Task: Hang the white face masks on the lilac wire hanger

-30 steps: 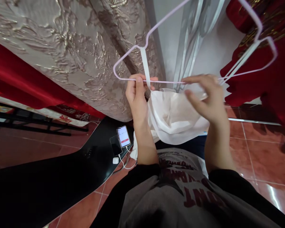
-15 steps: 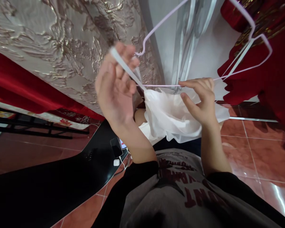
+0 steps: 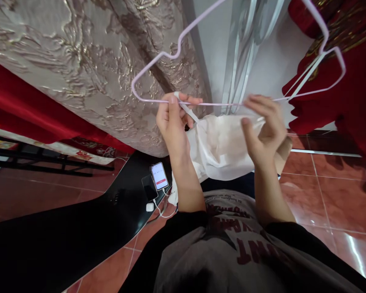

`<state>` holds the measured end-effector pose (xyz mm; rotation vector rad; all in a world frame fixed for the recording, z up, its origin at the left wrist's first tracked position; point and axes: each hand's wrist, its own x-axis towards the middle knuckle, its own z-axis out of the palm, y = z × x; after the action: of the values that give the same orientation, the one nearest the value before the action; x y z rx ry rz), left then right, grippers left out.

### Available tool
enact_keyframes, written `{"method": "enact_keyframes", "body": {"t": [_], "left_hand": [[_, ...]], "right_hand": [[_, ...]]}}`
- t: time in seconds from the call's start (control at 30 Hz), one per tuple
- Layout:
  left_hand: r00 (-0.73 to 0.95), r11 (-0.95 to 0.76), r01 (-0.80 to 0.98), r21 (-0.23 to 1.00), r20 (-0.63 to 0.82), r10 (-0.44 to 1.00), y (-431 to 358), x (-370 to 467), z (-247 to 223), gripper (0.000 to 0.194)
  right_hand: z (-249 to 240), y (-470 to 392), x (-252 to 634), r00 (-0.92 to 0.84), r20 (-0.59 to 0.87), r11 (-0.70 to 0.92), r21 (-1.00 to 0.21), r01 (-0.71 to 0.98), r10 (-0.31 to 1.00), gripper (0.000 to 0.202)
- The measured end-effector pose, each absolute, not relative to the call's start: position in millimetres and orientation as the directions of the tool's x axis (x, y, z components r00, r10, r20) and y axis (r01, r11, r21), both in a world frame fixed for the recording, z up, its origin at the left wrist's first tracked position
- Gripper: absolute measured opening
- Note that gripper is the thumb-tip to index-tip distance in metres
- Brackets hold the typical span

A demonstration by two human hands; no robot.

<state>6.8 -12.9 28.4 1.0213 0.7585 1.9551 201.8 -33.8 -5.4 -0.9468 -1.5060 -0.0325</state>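
Note:
A pale pink clothes hanger (image 3: 158, 57) spans the upper middle, its bottom bar running sideways across both hands. My left hand (image 3: 177, 126) pinches the bar near its left end, thumb on top, with a white strap (image 3: 189, 112) at its fingers. That strap leads down to a thin white garment (image 3: 222, 148) hanging below the bar over my lap. Another white strap (image 3: 308, 75) is looped over the hanger's right side. Beside the bar, my right hand (image 3: 265, 130) is slightly blurred, its thumb and fingers apart, in front of the garment's right part.
A black bench (image 3: 79, 228) on the left bears a lit phone (image 3: 160, 177), a dark phone (image 3: 149, 188), a white earbud case (image 3: 150, 207) and cables. Patterned beige fabric (image 3: 79, 61) hangs at left, red fabric (image 3: 338, 89) at right. The floor (image 3: 311, 199) is red tile.
My left hand has come down and right with the strap and now grips the bar. The hanger's left end now shows in full. My right hand has shifted slightly right, off the bar.

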Motion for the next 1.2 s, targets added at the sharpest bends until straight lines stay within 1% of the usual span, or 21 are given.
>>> {"method": "enact_keyframes", "body": {"t": [0.03,0.07,0.1,0.17,0.23,0.3,0.37,0.43,0.5,0.57,0.63,0.7,0.8,0.87,0.93,1.0,1.03,1.07,1.1,1.17,1.2], "left_hand": [[-0.364,-0.497,-0.363,0.788,0.371,0.854,-12.1,8.1,29.0,0.037],[-0.360,-0.477,-0.359,0.802,0.352,0.864,-11.1,8.3,29.0,0.037],[-0.357,-0.459,-0.356,0.814,0.336,0.872,-10.0,8.0,28.5,0.037],[-0.357,-0.443,-0.349,0.826,0.320,0.878,-7.8,6.7,26.4,0.036],[-0.363,-0.453,-0.345,0.822,0.328,0.872,-5.9,5.7,23.6,0.035],[-0.367,-0.466,-0.342,0.816,0.340,0.866,-4.8,5.1,21.3,0.034],[-0.377,-0.483,-0.328,0.812,0.356,0.855,-4.2,4.3,19.9,0.031],[-0.388,-0.488,-0.308,0.817,0.361,0.848,-3.7,3.1,19.6,0.030],[-0.395,-0.490,-0.297,0.820,0.362,0.844,-2.9,1.7,20.1,0.031],[-0.404,-0.490,-0.286,0.823,0.360,0.841,-2.1,0.1,21.0,0.034],[-0.411,-0.480,-0.266,0.836,0.352,0.841,-1.7,-1.5,21.6,0.035],[-0.403,-0.481,-0.267,0.835,0.357,0.843,-2.0,-2.5,21.6,0.034],[-0.352,-0.488,-0.304,0.818,0.380,0.855,-3.1,-2.0,20.4,0.031],[-0.343,-0.473,-0.306,0.826,0.368,0.864,-3.7,-0.4,19.7,0.030],[-0.362,-0.452,-0.301,0.839,0.338,0.869,-4.2,1.3,19.9,0.032],[-0.372,-0.438,-0.317,0.841,0.315,0.873,-5.1,2.4,21.1,0.034],[-0.372,-0.435,-0.327,0.839,0.309,0.876,-5.6,2.7,21.9,0.035],[-0.374,-0.435,-0.334,0.836,0.306,0.875,-6.3,2.9,22.7,0.036],[-0.375,-0.434,-0.337,0.836,0.303,0.876,-7.0,3.0,23.4,0.036],[-0.378,-0.433,-0.336,0.836,0.301,0.875,-8.1,3.2,24.0,0.035],[-0.377,-0.441,-0.340,0.831,0.310,0.873,-8.4,3.3,23.7,0.034]], "right_hand": [[-13.6,-30.5,207.3,0.270,0.849,0.658,-0.524,0.542,0.454,0.027],[-22.5,-25.7,214.9,0.392,0.829,0.654,-0.557,0.511,0.400,0.028],[-31.2,-20.1,223.9,0.483,0.788,0.649,-0.601,0.467,0.382,0.030],[-44.3,-9.0,242.4,0.525,0.693,0.614,-0.705,0.354,0.493,0.029],[-48.6,-2.6,255.6,0.480,0.633,0.564,-0.769,0.300,0.607,0.021],[-44.8,-3.7,259.5,0.487,0.629,0.556,-0.773,0.305,0.606,0.018],[-35.7,-11.6,255.0,0.545,0.633,0.585,-0.758,0.290,0.550,0.016],[-23.5,-22.5,246.3,0.569,0.628,0.609,-0.750,0.259,0.532,0.010],[-8.2,-31.2,238.0,0.522,0.638,0.617,-0.748,0.244,0.566,0.014],[10.3,-32.8,233.9,0.420,0.685,0.641,-0.720,0.267,0.595,0.022],[30.4,-24.5,236.6,0.302,0.764,0.698,-0.645,0.312,0.570,0.021],[48.3,-7.7,246.5,0.217,0.849,0.775,-0.528,0.347,0.482,0.023],[61.1,20.6,267.0,0.143,0.940,0.885,-0.341,0.318,0.311,0.042],[57.9,32.1,276.4,0.196,0.957,0.913,-0.268,0.307,0.215,0.045],[48.0,34.9,280.0,0.346,0.933,0.912,-0.225,0.343,0.100,0.036],[36.6,32.6,282.2,0.496,0.868,0.899,-0.217,0.381,-0.001,0.026],[32.0,31.4,284.9,0.537,0.844,0.890,-0.237,0.390,-0.010,0.024],[28.9,30.9,289.4,0.548,0.836,0.877,-0.272,0.395,0.013,0.023],[27.4,31.5,295.8,0.536,0.842,0.862,-0.317,0.396,0.063,0.023],[29.4,35.5,313.0,0.430,0.883,0.827,-0.380,0.415,0.190,0.028],[32.5,38.0,322.1,0.339,0.912,0.816,-0.372,0.442,0.232,0.030]]}}
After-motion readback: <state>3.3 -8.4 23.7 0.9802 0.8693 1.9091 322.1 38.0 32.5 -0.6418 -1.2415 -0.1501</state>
